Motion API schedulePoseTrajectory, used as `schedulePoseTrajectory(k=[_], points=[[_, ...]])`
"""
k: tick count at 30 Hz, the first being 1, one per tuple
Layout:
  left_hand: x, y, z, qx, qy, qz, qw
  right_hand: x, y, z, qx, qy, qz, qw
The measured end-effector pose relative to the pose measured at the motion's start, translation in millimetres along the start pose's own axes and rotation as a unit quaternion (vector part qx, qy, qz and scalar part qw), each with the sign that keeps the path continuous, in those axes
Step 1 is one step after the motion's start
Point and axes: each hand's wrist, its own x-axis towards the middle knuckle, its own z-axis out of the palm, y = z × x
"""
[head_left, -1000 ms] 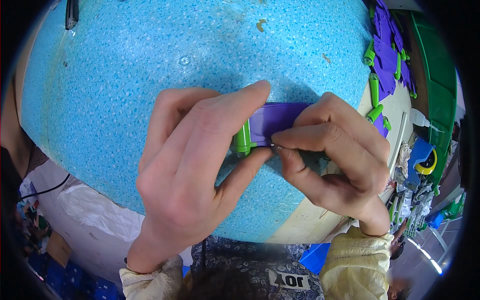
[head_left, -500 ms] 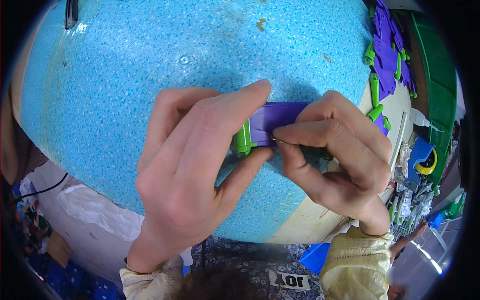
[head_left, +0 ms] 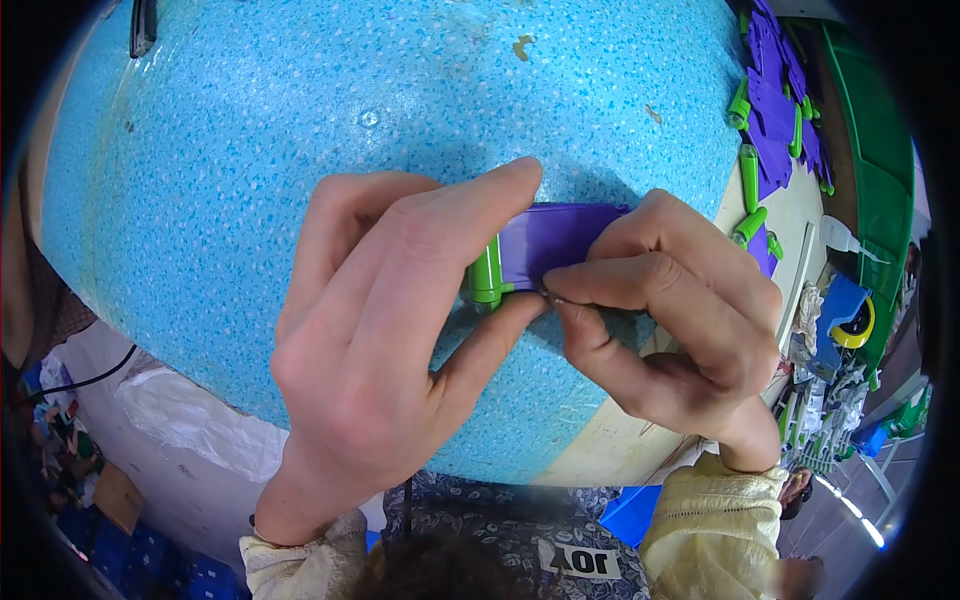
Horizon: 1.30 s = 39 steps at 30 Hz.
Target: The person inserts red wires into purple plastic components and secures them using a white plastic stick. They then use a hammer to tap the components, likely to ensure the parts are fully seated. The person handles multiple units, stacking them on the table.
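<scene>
We've got the purple-green piece (head_left: pixel 548 243) approx. mid-view over the speckled blue counter (head_left: pixel 250 130), green end at its 9 o'clock. Our L hand (head_left: pixel 375 300) grips it btwn thumb & fingers. Our R hand (head_left: pixel 690 305)'s at its 4 o'clock, index tip nr lower edge; can't tell if those fingers grip anything. Similar purple-green parts (head_left: pixel 772 108): view's 2 o'clock.

One left hand (head_left: pixel 365 320) and one right hand (head_left: pixel 715 310) are touching one purple-green part (head_left: pixel 552 245). At least five similar parts (head_left: pixel 770 110) are lying toward two o'clock, one white bottle (head_left: pixel 838 237) toward three.
</scene>
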Motion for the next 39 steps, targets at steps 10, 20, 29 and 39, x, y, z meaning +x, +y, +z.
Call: schedulePoseTrajectory(k=[10, 20, 29, 39], points=[[-0.1, -0.5, -0.8, -0.001, -0.004, 0.003, 1.0, -1.0, 0.0, 0.9, 0.015, 0.0, 0.013, 1.0], [0.9, 1.9, -2.9, 0.001, -0.017, -0.012, 1.0, -1.5, -0.5, 0.1, 0.011, -0.001, 0.012, 1.0], [-0.6, 0.0, -1.2, 0.0, -0.009, -0.006, 1.0, -2.4, -0.5, 0.3, 0.007, 0.004, 0.018, 1.0], [0.0, -0.4, -1.3, 0.006, -0.008, 0.0, 1.0, -1.8, -2.0, 0.9, 0.006, 0.0, 0.02, 1.0]])
